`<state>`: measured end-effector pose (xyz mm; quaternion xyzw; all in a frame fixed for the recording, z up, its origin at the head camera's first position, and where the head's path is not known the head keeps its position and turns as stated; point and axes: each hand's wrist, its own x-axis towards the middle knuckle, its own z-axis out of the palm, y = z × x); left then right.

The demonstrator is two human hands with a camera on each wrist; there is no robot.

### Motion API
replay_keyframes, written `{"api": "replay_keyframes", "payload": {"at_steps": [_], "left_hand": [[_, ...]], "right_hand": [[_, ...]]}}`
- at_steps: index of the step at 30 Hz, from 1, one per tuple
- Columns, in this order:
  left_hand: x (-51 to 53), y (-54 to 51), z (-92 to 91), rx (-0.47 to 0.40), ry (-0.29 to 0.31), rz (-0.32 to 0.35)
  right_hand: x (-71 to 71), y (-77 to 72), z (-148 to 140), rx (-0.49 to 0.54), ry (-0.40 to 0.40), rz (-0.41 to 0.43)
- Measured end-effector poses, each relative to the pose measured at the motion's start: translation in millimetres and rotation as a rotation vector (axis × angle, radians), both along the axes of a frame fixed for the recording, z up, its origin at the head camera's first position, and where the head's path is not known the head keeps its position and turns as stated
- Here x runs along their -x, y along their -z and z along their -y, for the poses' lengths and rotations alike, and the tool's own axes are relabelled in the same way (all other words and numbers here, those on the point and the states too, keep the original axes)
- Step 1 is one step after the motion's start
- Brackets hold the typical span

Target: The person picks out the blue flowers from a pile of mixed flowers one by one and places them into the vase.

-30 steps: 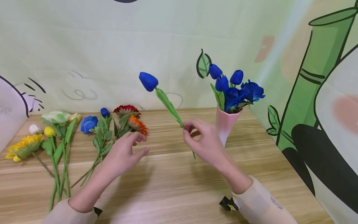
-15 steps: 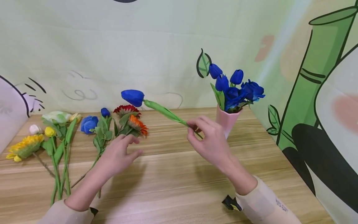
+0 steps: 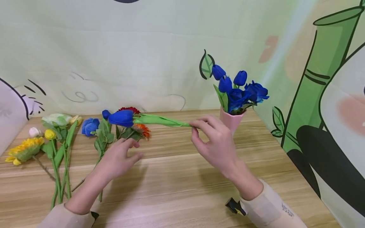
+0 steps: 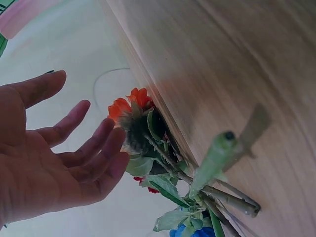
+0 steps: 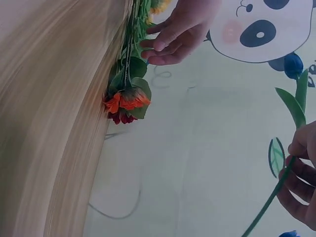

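The counter (image 3: 174, 202) carries a pink vase (image 3: 232, 122). The left hand (image 3: 119, 158) hovers empty, its fingers (image 4: 69, 124) parted; the right hand (image 3: 217, 144) pinches a blue tulip (image 3: 149, 119) in mid-air by its stem (image 5: 268, 200). It is probably light and flexible, best held mid-stem. The right wrist view shows stem past the grip, hidden from the head view.

The left sleeve (image 3: 67, 219) and right sleeve (image 3: 266, 207) are pale beige. The right sleeve carries a dark print (image 3: 287, 210), too small to read. A black block (image 3: 232, 205) with a yellow mark (image 3: 239, 211) shows beside its end; a black part (image 3: 95, 215) shows at the left sleeve's end. Each hand is bare.
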<state>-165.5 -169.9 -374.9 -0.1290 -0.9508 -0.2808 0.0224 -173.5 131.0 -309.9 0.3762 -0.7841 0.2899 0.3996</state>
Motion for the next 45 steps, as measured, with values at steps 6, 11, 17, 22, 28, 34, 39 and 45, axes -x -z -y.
{"api": "replay_keyframes", "payload": {"at_steps": [6,11,17,22,28,34,39,45], "left_hand": [[2.2,1.3,2.4,0.023,-0.017,0.024],[2.6,1.7,2.8,0.033,-0.012,0.043],[3.4,3.4,3.6,0.013,0.006,0.012],[2.9,4.8,3.7,0.030,0.004,0.037],[3.0,4.8,2.5,0.035,0.008,0.068],[4.7,3.8,1.2,0.051,-0.004,0.076],[3.2,3.9,2.2,0.049,-0.003,0.083],[3.4,4.8,4.9,0.053,-0.002,0.079]], "right_hand": [[-3.5,-5.5,2.5,-0.003,-0.020,-0.082],[-4.6,-8.6,3.5,-0.002,-0.028,-0.134],[-5.5,-11.9,4.0,-0.002,-0.038,-0.170],[-5.9,-15.5,2.9,-0.014,-0.039,-0.179],[-1.9,-20.5,-1.5,-0.007,-0.039,-0.171],[5.2,-22.5,-5.0,0.050,-0.009,-0.156],[14.0,-22.3,-7.3,0.123,0.015,-0.141],[25.6,-24.7,-12.9,0.211,0.090,-0.120]]}}
